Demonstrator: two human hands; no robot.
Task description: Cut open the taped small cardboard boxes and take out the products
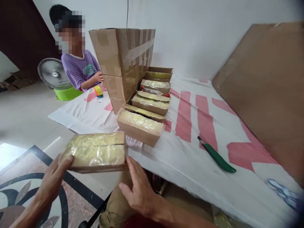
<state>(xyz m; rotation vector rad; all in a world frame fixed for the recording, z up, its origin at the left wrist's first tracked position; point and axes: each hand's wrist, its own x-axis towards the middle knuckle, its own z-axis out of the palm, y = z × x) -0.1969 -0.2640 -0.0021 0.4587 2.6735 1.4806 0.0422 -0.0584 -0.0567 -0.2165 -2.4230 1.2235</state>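
Observation:
A small cardboard box, its top covered with yellowish packing tape, is held off the table between my two hands. My left hand grips its left end, with the thumb on the taped top. My right hand presses its fingers against the right end, and its thumb stands apart below. Just beyond, similar small boxes stand in a row on the cloth-covered table, some with taped tops. Behind that row rises a stack of larger taped cartons.
A dark green-handled tool lies on the table. A large cardboard sheet or carton fills the right side. Scissors handles lie near the right edge. A person in a purple shirt stands by a fan and tape rolls.

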